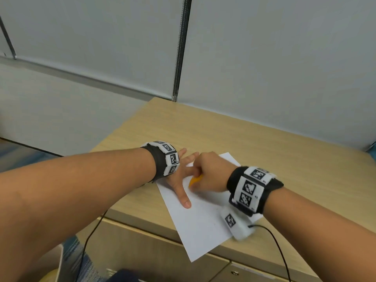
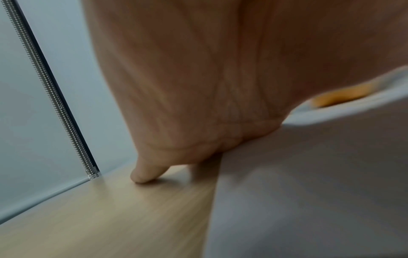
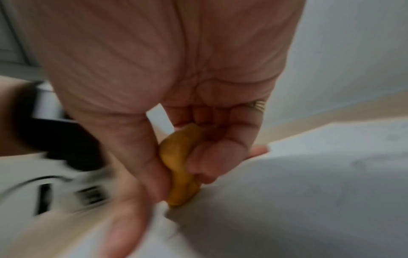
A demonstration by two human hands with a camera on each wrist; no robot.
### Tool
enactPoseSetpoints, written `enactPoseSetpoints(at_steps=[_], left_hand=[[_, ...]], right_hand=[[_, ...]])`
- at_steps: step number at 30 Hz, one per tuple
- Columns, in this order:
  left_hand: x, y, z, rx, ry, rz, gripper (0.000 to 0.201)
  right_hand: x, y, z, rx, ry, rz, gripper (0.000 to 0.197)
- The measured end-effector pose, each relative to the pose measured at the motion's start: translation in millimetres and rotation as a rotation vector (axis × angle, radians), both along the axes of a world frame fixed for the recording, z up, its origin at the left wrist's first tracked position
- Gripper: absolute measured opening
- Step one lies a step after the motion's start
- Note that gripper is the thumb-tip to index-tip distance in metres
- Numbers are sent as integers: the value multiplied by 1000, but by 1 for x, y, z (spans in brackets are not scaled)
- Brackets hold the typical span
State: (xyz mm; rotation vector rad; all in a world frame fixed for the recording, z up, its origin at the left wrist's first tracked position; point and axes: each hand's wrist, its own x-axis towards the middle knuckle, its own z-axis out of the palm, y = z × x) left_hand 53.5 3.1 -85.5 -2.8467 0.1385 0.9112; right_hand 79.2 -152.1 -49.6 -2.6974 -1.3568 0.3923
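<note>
A white sheet of paper (image 1: 203,226) lies at an angle on the wooden table (image 1: 264,143), one corner hanging over the front edge. My left hand (image 1: 182,180) lies flat on the sheet with fingers spread, thumb pointing toward me. My right hand (image 1: 209,174) grips a short orange crayon-like stick (image 1: 195,180), its tip down on the paper beside my left index finger. The right wrist view shows the stick (image 3: 178,165) pinched between thumb and curled fingers, touching the paper (image 3: 309,200). In the left wrist view my palm (image 2: 198,87) presses on the paper (image 2: 309,192), and the stick (image 2: 344,95) shows blurred.
Grey partition panels (image 1: 264,58) stand right behind the table, with a metal strip (image 1: 181,47) between them. Black cables (image 1: 278,247) hang from both wrist cameras over the cabinet front (image 1: 152,251). Bare table top stretches to the right and back.
</note>
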Motion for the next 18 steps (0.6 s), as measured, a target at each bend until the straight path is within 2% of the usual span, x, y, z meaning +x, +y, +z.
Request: enactPoseSetpoints(at_steps=[3, 7, 10, 12, 15, 18], left_hand=[[1, 0, 0, 3, -5, -1, 135], [-2, 0, 2, -37, -12, 0, 136], [1, 1, -1, 1, 8, -1, 134], [0, 2, -1, -10, 8, 6, 132], [-1, 1, -1, -49, -24, 9, 138], [2, 2, -4, -16, -8, 12, 139]], right_hand=[[-5, -2, 0, -34, 80, 47, 28], [26, -3, 2, 53, -3, -146, 25], [2, 2, -2, 3, 29, -11, 24], [2, 2, 1, -19, 103, -19, 25], [27, 1, 8, 22, 40, -164, 25], [13, 3, 2, -15, -37, -73, 25]])
